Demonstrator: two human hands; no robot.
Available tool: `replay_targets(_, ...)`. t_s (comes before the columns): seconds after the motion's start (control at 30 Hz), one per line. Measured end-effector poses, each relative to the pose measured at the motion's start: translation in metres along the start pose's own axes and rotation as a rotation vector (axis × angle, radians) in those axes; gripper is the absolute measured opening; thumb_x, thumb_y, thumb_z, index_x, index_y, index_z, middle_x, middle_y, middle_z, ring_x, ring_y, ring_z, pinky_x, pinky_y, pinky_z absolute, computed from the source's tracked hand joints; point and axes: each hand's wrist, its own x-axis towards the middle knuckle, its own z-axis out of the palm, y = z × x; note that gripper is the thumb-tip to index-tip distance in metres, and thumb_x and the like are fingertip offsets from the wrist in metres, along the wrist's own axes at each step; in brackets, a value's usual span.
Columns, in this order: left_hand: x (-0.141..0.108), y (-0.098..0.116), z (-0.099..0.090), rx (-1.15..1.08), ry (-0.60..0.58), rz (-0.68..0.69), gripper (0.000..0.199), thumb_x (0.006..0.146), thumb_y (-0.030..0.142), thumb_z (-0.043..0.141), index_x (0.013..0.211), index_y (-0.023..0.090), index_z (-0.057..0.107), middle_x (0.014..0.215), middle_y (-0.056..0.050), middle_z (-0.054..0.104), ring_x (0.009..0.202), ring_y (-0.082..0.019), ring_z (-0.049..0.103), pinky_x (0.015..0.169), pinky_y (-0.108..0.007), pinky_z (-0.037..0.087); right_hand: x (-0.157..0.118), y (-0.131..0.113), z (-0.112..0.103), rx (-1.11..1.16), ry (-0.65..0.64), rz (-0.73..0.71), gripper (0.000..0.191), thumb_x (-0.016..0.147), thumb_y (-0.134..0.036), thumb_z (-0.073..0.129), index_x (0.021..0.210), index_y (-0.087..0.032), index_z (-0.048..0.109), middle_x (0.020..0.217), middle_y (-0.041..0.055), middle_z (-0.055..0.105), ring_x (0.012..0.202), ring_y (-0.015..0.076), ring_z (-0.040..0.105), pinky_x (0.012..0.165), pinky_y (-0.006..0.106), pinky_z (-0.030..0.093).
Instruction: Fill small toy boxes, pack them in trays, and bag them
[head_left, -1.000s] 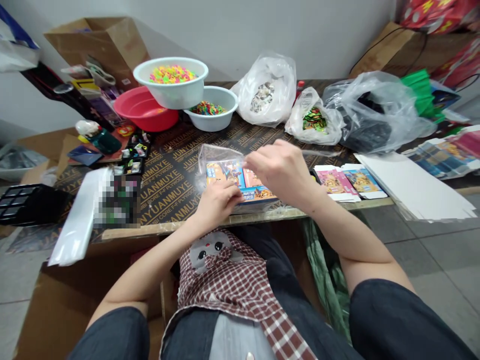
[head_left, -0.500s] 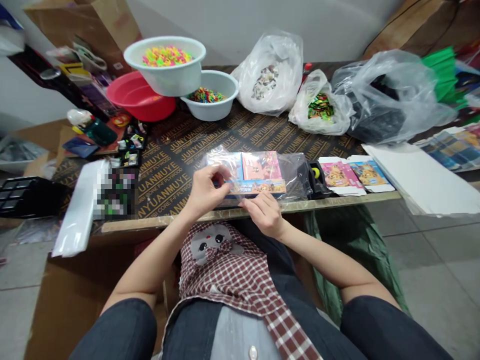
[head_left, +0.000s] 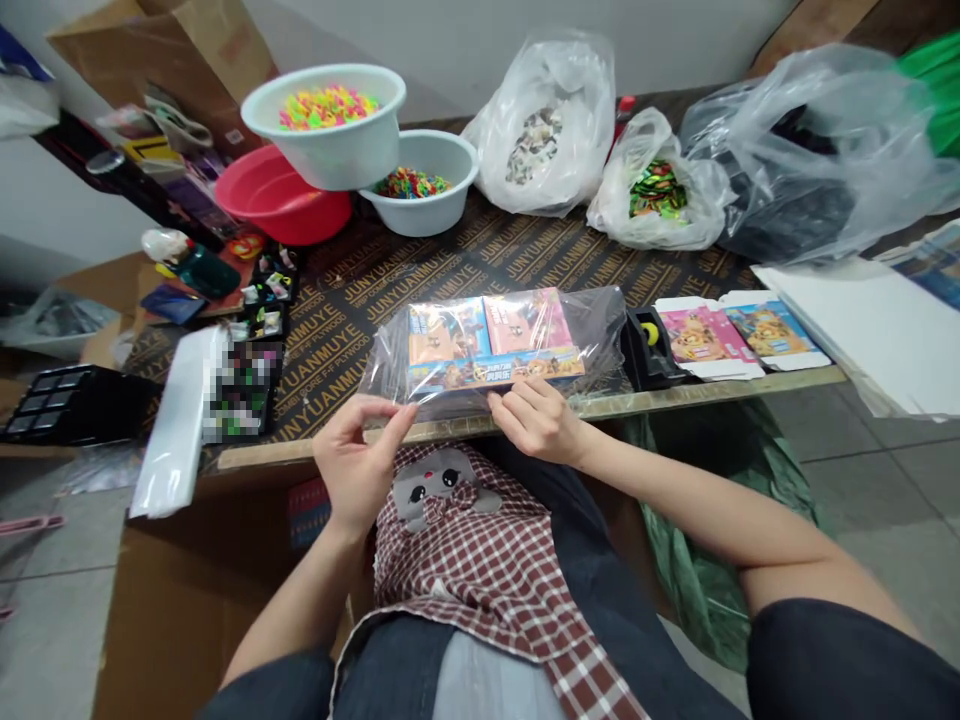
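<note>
A flat printed box (head_left: 495, 372) with blue and pink panels lies inside a clear plastic bag (head_left: 596, 325) at the table's front edge. My left hand (head_left: 358, 445) pinches the bag's loose film near its front left corner, thumb against the fingers. Closed on the bag's front edge, just below the box, is my right hand (head_left: 536, 418). Right of the bag stands a black tape dispenser (head_left: 651, 345) with a yellow core. Beside it lie flat pink and blue printed cards (head_left: 705, 335).
Basins of small coloured pieces, a pale one (head_left: 322, 130) over a red one (head_left: 281, 200), stand at the back left. Filled plastic bags (head_left: 544, 130) line the back. A stack of clear sleeves (head_left: 176, 425) overhangs the front left edge. White card sheets (head_left: 847, 330) lie at right.
My left hand has moved left and down, off the top of the box to the bag's front left corner. The box's left panel is now uncovered. My right hand keeps its hold.
</note>
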Motion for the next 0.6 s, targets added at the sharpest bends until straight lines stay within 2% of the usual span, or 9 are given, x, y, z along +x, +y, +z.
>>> replay_targets(0.07, -0.009, -0.028, -0.004, -0.078, 0.030, -0.077, 0.018, 0.070, 0.030, 0.082, 0.064, 0.020, 0.068, 0.081, -0.001, 0.068, 0.082, -0.016, 0.064, 0.076, -0.028, 0.049, 0.001, 0.004, 0.000, 0.003, -0.036, -0.061, 0.024, 0.096, -0.007, 0.051, 0.076, -0.016, 0.061, 0.063, 0.0004, 0.050, 0.064, 0.0158, 0.047, 0.066, 0.033, 0.038)
replay_targets(0.17, -0.007, -0.071, 0.006, -0.329, 0.006, -0.238, 0.031, 0.064, 0.041, 0.086, 0.060, 0.019, 0.064, 0.093, -0.004, 0.069, 0.093, -0.020, 0.065, 0.085, -0.033, 0.050, 0.006, 0.011, 0.001, 0.044, -0.169, -0.116, 0.032, 0.099, -0.008, 0.045, 0.072, -0.017, 0.059, 0.064, 0.0015, 0.050, 0.064, 0.0162, 0.044, 0.065, 0.034, 0.035)
replay_targets(0.27, 0.007, -0.096, 0.021, -0.546, -0.037, -0.301, 0.046, 0.057, 0.052, 0.089, 0.058, 0.017, 0.058, 0.078, -0.003, 0.065, 0.078, -0.016, 0.063, 0.077, -0.030, 0.050, 0.012, 0.009, 0.000, 0.092, -0.376, -0.060, 0.033, 0.099, -0.006, 0.040, 0.076, -0.015, 0.062, 0.069, 0.0051, 0.056, 0.068, 0.0180, 0.047, 0.069, 0.036, 0.037)
replay_targets(0.33, 0.018, -0.102, 0.028, -0.600, -0.036, -0.295, 0.050, 0.053, 0.053, 0.091, 0.057, 0.017, 0.056, 0.060, 0.002, 0.056, 0.061, -0.010, 0.053, 0.066, -0.024, 0.046, 0.009, 0.000, -0.001, 0.111, -0.526, 0.021, 0.029, 0.096, -0.004, 0.041, 0.082, -0.011, 0.066, 0.076, 0.0096, 0.061, 0.075, 0.0205, 0.051, 0.073, 0.038, 0.039)
replay_targets(0.4, 0.026, -0.105, 0.033, -0.618, -0.026, -0.286, 0.050, 0.052, 0.050, 0.092, 0.058, 0.017, 0.055, 0.052, 0.006, 0.048, 0.053, -0.006, 0.044, 0.058, -0.019, 0.038, -0.004, -0.014, -0.002, 0.179, -0.661, 0.117, 0.021, 0.095, -0.006, 0.048, 0.088, -0.009, 0.068, 0.082, 0.0126, 0.065, 0.082, 0.0228, 0.055, 0.074, 0.038, 0.042)
replay_targets(0.47, 0.030, -0.106, 0.035, -0.624, -0.029, -0.282, 0.049, 0.053, 0.048, 0.092, 0.059, 0.017, 0.055, 0.053, 0.006, 0.048, 0.053, -0.006, 0.041, 0.056, -0.018, 0.035, -0.023, -0.027, -0.003, 0.337, -0.708, 0.294, 0.011, 0.093, -0.019, 0.061, 0.088, -0.012, 0.069, 0.084, 0.0119, 0.067, 0.085, 0.0234, 0.057, 0.075, 0.037, 0.044)
replay_targets(0.5, 0.031, -0.106, 0.037, -0.623, -0.036, -0.279, 0.048, 0.054, 0.047, 0.092, 0.059, 0.017, 0.055, 0.055, 0.006, 0.050, 0.054, -0.006, 0.042, 0.057, -0.018, 0.035, -0.034, -0.031, -0.004, 0.445, -0.676, 0.435, 0.014, 0.091, -0.027, 0.068, 0.087, -0.014, 0.068, 0.084, 0.0103, 0.067, 0.084, 0.0228, 0.058, 0.075, 0.036, 0.045)
replay_targets(0.53, 0.031, -0.107, 0.038, -0.621, -0.042, -0.276, 0.048, 0.055, 0.048, 0.091, 0.060, 0.017, 0.055, 0.058, 0.005, 0.052, 0.056, -0.006, 0.044, 0.058, -0.019, 0.036, -0.045, -0.033, -0.006, 0.560, -0.601, 0.614, 0.021, 0.087, -0.036, 0.073, 0.084, -0.016, 0.067, 0.081, 0.0079, 0.067, 0.081, 0.0215, 0.059, 0.073, 0.034, 0.046)
replay_targets(0.6, 0.030, -0.107, 0.040, -0.619, -0.051, -0.271, 0.047, 0.057, 0.049, 0.090, 0.063, 0.017, 0.057, 0.063, 0.004, 0.054, 0.061, -0.008, 0.048, 0.063, -0.021, 0.040, -0.061, -0.029, -0.010, 0.773, -0.317, 1.034, 0.033, 0.080, -0.050, 0.077, 0.079, -0.020, 0.063, 0.073, 0.0018, 0.062, 0.070, 0.0173, 0.057, 0.065, 0.030, 0.045)
